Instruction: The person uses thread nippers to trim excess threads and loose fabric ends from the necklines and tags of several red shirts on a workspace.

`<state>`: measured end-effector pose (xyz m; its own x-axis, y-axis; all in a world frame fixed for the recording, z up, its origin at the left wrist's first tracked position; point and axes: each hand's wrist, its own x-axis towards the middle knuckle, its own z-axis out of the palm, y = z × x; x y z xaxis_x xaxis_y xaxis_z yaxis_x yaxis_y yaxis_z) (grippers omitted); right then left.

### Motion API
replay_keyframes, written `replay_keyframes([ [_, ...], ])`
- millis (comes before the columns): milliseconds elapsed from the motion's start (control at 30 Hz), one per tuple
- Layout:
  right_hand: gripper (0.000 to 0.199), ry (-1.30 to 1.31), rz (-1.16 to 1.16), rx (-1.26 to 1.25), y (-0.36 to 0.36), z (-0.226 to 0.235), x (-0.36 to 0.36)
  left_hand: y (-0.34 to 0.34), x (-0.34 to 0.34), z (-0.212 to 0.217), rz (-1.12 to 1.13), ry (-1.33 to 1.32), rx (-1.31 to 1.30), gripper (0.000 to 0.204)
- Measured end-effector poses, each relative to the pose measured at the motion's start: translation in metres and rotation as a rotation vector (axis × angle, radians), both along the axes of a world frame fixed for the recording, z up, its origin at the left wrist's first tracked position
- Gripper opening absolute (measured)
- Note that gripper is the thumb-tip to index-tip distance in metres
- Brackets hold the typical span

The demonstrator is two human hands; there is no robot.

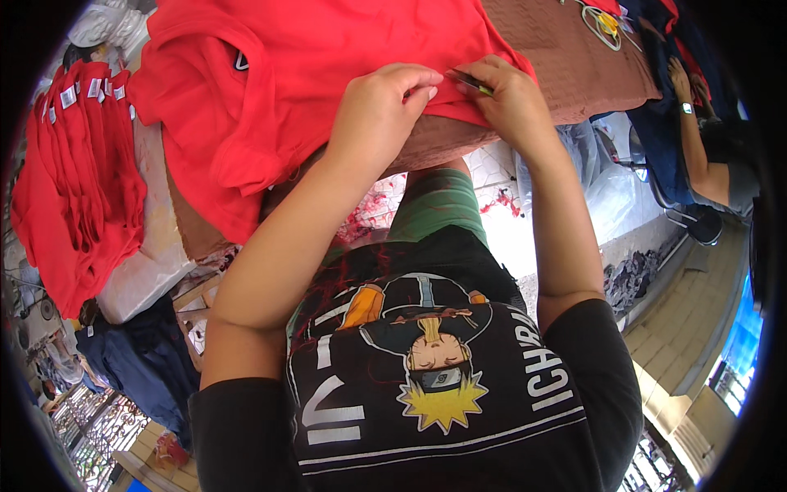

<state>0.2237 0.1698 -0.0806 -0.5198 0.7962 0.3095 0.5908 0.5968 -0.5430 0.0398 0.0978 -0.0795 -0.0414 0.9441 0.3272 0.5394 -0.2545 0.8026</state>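
A red garment (pixel 295 49) of soft cloth lies spread over the brown-covered table in front of me, one part hanging off its near edge. My left hand (pixel 384 107) is closed in a pinch on the garment near that edge; any thread between the fingertips is too small to make out. Just to its right, my right hand (pixel 512 102) is closed around small thread snips (pixel 470 82) with a dark blade and a yellow-green part. The snips point toward my left fingertips, and my right fingers hide most of their handle.
Several red garments with white tags (pixel 82 164) hang in a stack over a table at left. Dark blue cloth (pixel 147 353) lies below them. A coiled pale cord (pixel 602 25) rests far right, near another person's hand (pixel 679 80). Red scraps (pixel 369 209) litter the floor.
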Motion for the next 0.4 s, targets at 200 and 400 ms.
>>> replay_keyframes([
  [200, 0.018, 0.089, -0.051, -0.091, 0.001, -0.008, -0.001, 0.016, 0.023, -0.009, 0.128, 0.107, -0.115, 0.020],
  [400, 0.022, 0.227, -0.049, -0.274, -0.010, -0.008, -0.005, 0.018, 0.021, -0.012, 0.116, 0.158, -0.165, 0.021],
])
